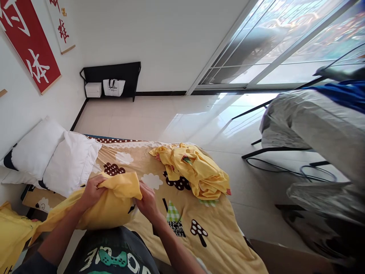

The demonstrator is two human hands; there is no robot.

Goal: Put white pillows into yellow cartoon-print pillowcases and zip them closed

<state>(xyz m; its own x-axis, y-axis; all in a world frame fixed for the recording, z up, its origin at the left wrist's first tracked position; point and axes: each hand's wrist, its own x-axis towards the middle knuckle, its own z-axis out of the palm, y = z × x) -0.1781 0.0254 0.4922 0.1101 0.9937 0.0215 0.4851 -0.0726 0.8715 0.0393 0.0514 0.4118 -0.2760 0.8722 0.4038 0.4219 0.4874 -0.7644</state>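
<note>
Over the bed (pixel 225 224), toward eight o'clock, left hand (pixel 92 191) and right hand (pixel 147 201) clamp a bulging yellow pillowcase (pixel 107 215), contents hidden; at ten, a black shelf (pixel 114 70) holds a white bag (pixel 114 90).

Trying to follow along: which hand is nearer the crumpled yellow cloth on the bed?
Right. The right hand is left of and below the crumpled yellow cloth in the picture; the left hand is farther left, nearer the white pillows.
</note>
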